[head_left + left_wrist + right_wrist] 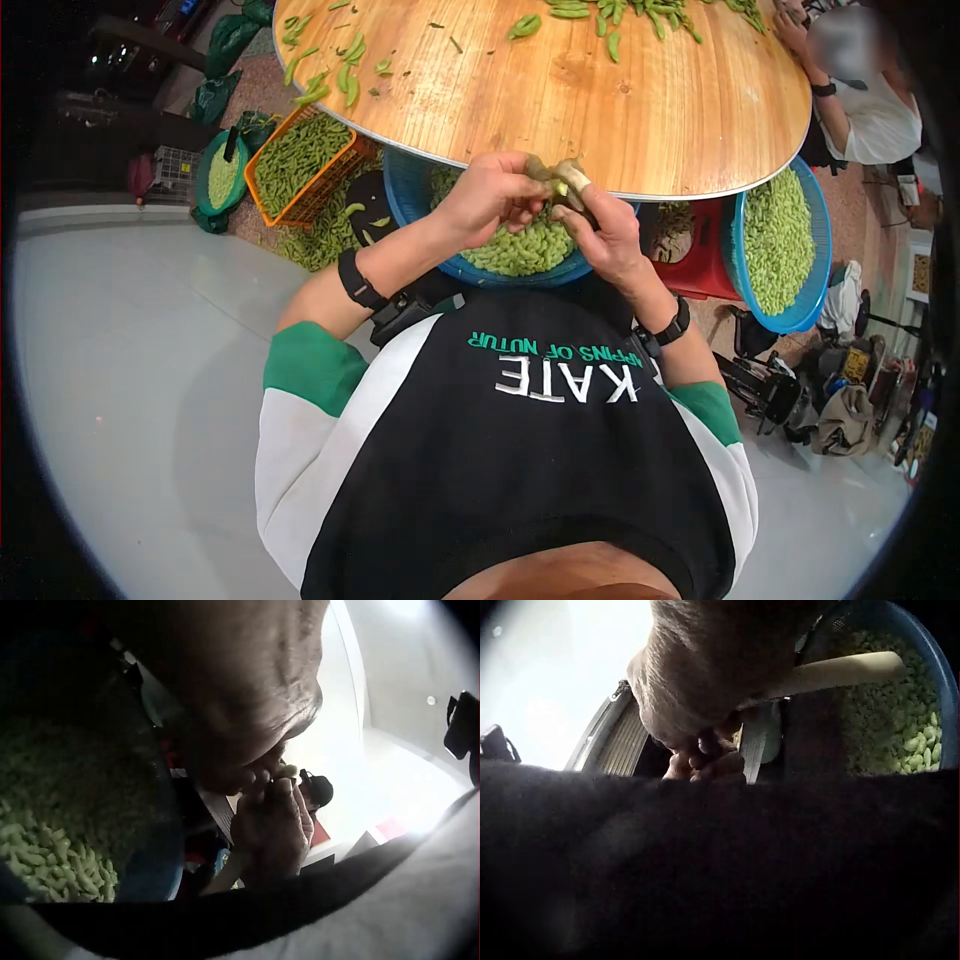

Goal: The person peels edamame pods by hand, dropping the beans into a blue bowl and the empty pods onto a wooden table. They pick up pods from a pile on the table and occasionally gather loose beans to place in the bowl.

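Note:
Both hands meet in front of me at the near edge of the round wooden table (560, 90), over a blue basin (400, 190) of shelled green beans (520, 252). My left hand (490, 200) pinches a green bean pod (563, 187) with thumb and fingertips. From the other side, my right hand (608, 232) pinches the same pod, thumb and curled index finger against it. Fingers hide most of the pod. In the left wrist view, a pale green bit (287, 772) shows between the fingertips. The right wrist view is dark, with sleeve covering its lower half.
Loose pods (650, 15) lie at the table's far side, others (345, 75) at its left. An orange crate (300, 205) of pods and a small green basin (240, 185) stand left. Another blue basin (738, 250) of beans sits right, near a red stool (700, 260). Another person (870, 130) sits far right.

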`<control>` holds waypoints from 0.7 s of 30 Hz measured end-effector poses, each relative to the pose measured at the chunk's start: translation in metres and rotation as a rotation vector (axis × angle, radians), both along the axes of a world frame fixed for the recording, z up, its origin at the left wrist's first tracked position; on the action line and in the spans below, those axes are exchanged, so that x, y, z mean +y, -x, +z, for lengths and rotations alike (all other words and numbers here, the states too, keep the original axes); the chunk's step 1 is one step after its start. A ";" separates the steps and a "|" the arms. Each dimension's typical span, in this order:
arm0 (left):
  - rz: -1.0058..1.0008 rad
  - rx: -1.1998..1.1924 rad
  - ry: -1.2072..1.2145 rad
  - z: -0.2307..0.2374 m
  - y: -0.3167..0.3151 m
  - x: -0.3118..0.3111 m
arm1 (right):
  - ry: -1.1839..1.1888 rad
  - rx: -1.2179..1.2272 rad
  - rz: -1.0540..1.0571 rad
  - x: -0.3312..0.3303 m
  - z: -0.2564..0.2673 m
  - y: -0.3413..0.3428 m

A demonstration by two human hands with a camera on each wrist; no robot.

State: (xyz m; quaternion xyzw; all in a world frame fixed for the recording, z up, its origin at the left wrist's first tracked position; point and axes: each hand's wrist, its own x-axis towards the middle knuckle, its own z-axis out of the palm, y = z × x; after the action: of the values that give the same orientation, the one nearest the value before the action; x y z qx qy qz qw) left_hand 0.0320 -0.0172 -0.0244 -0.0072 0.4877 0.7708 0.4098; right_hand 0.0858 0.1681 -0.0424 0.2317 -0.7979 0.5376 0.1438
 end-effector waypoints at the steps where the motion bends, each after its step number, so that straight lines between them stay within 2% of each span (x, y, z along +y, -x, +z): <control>1: 0.003 -0.003 0.000 0.002 -0.003 0.001 | 0.018 -0.004 -0.037 -0.002 0.002 -0.001; 4: 0.049 0.091 0.036 0.005 -0.003 0.000 | -0.084 0.074 -0.091 -0.002 -0.003 0.005; 7: -0.058 0.067 0.042 0.006 0.004 -0.008 | -0.045 0.013 -0.037 0.001 0.009 0.004; 9: -0.117 0.652 0.348 0.009 0.003 -0.013 | -0.109 0.047 0.023 0.007 0.007 0.006; 10: -0.111 0.781 0.427 0.015 0.004 -0.018 | -0.173 0.080 0.075 0.010 0.005 0.007; 11: -0.112 0.788 0.428 0.021 0.007 -0.024 | -0.172 0.087 0.072 0.010 0.003 0.008; 13: 0.005 1.476 0.872 0.035 0.014 -0.033 | -0.196 0.154 0.113 0.011 -0.002 0.006; 15: -0.026 1.678 1.270 0.042 0.032 -0.045 | -0.172 0.137 0.096 0.011 -0.002 0.004; 18: -0.061 1.731 1.391 0.045 0.069 -0.053 | -0.098 0.051 0.046 0.013 0.004 0.000; 20: 0.218 2.006 1.519 0.044 0.099 -0.050 | -0.078 -0.038 0.015 0.017 0.001 -0.001; 21: 0.223 2.015 1.516 0.040 0.115 -0.045 | -0.079 -0.030 0.011 0.016 0.002 -0.001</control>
State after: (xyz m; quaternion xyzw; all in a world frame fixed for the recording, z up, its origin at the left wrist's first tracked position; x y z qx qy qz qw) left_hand -0.0832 -0.0617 0.0152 0.3078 0.8974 -0.0071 -0.3160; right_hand 0.0863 0.1838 -0.0404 0.2334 -0.8193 0.5098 0.1198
